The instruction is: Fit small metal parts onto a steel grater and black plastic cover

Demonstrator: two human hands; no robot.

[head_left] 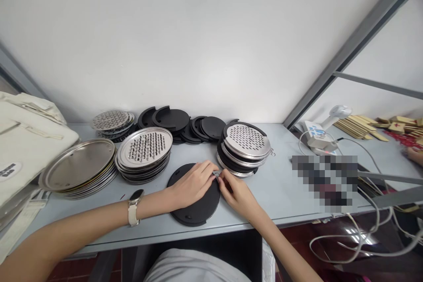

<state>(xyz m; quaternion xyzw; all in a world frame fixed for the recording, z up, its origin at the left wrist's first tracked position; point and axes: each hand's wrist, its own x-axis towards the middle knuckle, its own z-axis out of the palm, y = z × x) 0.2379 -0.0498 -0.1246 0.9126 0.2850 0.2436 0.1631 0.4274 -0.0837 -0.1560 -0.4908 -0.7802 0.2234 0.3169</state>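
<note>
A round black disc (196, 215) lies at the front middle of the table, partly covered by my left hand (194, 185). Its fingers are closed in a pinch on a small metal ring (216, 174) at the disc's right edge. From the other side, my right hand (238, 194) also pinches that ring. Just behind my right hand stands a stack of grater plates and black discs (246, 139), with a small ring chain (272, 152) hanging off its right side. Beyond my left hand is a stack of round metal grater plates (145, 147).
Plain round metal plates (79, 165) are stacked at left beside a cream bag (29, 141). Perforated discs (110, 120) and black discs (173, 120) line the wall. At right are a handheld scanner (340, 111), white cables (376, 216), a metal post (333, 64) and wooden pieces (360, 127).
</note>
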